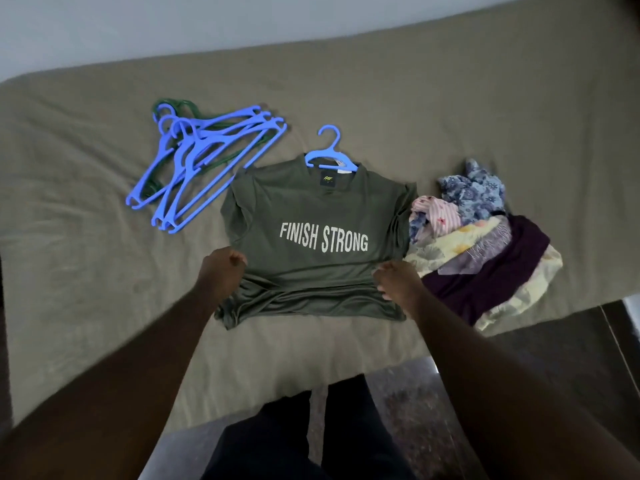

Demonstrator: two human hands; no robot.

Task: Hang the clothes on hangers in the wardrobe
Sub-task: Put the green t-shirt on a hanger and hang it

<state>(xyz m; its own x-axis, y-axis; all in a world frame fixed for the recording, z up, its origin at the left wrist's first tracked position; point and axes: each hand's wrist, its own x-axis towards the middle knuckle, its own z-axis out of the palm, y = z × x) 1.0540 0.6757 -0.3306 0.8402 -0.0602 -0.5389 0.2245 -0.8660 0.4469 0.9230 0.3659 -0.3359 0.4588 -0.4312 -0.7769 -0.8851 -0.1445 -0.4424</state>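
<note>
At the centre of the frame an olive-green T-shirt printed "FINISH STRONG" (pixel 311 237) lies flat on a bed covered by an olive-brown sheet (pixel 450 109). A blue plastic hanger (pixel 330 155) sits in its neck, hook pointing to the top. The left hand (pixel 221 271) and the right hand (pixel 398 280) each pinch the shirt's lower fabric, fingers curled. A heap of blue and green plastic hangers (pixel 204 161) lies upper left; a pile of patterned and purple clothes (pixel 485 244) lies right, touching the shirt.

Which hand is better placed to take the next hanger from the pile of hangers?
Probably the left hand. The pile of hangers lies on its side of the shirt; the right hand would have to cross over the shirt. Both hands grip the shirt.
</note>
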